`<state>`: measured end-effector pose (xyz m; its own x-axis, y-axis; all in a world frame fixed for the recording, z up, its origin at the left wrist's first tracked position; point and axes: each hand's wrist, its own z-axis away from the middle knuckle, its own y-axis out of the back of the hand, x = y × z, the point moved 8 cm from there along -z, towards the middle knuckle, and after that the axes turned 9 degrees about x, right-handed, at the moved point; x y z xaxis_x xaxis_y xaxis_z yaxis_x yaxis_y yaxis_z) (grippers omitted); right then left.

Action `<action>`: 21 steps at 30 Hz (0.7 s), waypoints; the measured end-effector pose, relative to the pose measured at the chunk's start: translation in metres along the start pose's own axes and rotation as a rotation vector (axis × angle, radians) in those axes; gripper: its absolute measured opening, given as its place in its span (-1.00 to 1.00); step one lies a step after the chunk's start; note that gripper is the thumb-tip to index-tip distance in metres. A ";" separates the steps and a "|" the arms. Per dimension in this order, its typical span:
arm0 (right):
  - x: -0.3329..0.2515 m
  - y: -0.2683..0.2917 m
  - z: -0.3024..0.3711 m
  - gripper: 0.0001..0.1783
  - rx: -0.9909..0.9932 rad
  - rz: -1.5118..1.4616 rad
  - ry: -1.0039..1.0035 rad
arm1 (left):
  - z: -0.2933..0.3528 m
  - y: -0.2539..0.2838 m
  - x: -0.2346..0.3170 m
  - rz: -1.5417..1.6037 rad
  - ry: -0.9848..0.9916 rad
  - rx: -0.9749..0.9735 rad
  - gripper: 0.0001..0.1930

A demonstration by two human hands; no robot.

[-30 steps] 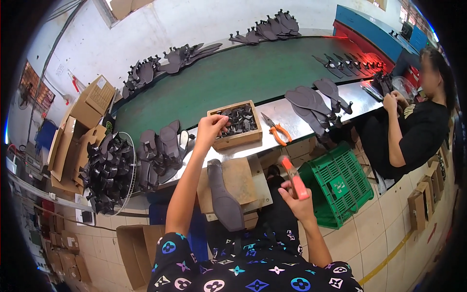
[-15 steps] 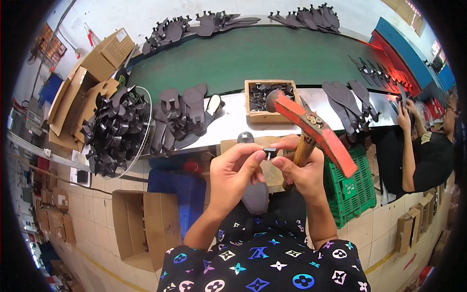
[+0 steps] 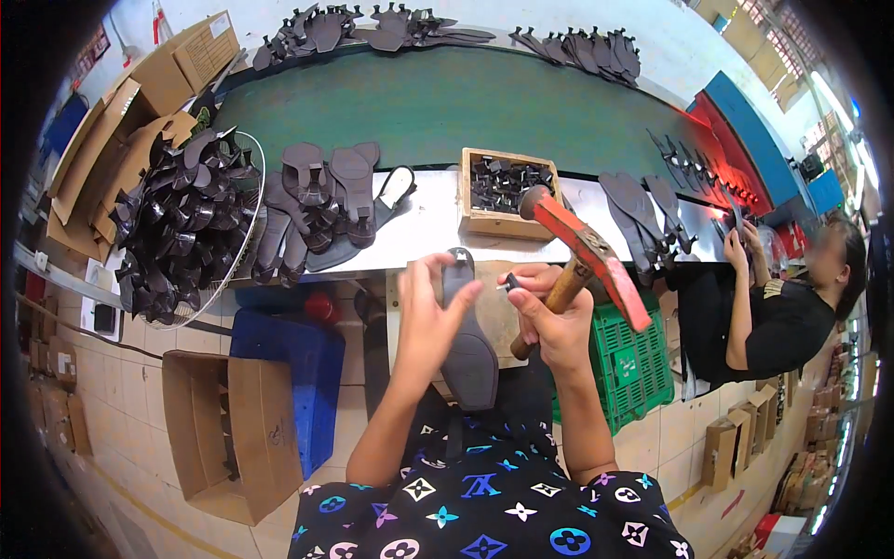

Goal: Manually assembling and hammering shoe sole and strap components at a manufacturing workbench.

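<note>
My right hand (image 3: 559, 321) is closed round the wooden handle of a hammer (image 3: 596, 256) with a worn red head. Between its thumb and forefinger it also pinches a small black heel tip (image 3: 510, 283). My left hand (image 3: 430, 312) has its fingers apart and holds nothing. It hovers over the left edge of a dark grey heeled shoe sole (image 3: 470, 359), and I cannot tell whether it touches it. This sole lies lengthwise in front of me on a tan board (image 3: 503, 321), its heel end pointing away.
A wooden box (image 3: 507, 224) of small black pieces stands on the metal bench edge, before a green belt (image 3: 419, 102). Soles lie on both sides of it. A wire basket (image 3: 253, 214) of heels, a carton (image 3: 270, 410) and a green crate (image 3: 633, 363) surround me. A co-worker (image 3: 782, 307) sits right.
My left hand has let go of the heel tip and moved left, its fingers spreading. The heel tip stays in my right hand with the hammer. The sole shows more fully.
</note>
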<state>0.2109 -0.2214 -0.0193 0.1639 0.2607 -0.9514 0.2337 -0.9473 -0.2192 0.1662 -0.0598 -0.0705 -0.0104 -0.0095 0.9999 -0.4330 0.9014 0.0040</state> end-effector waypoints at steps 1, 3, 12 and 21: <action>0.004 -0.002 -0.004 -0.87 -0.004 0.053 -0.031 | -0.010 0.013 0.003 -0.339 -0.201 0.173 -0.50; 0.010 -0.004 -0.014 -0.84 -0.030 0.151 -0.012 | -0.030 0.020 -0.013 -0.589 -0.388 0.281 -0.49; 0.049 0.000 -0.037 -0.72 -0.183 0.351 -0.138 | -0.031 0.001 -0.014 -0.413 -0.432 0.025 -0.77; 0.060 -0.011 -0.034 -0.74 -0.344 0.455 -0.094 | -0.019 0.007 -0.025 -0.508 -0.394 0.055 -0.76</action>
<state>0.2506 -0.1889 -0.0665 0.2386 -0.1914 -0.9521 0.4604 -0.8409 0.2845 0.1803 -0.0452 -0.0951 -0.1176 -0.5973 0.7934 -0.5166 0.7191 0.4648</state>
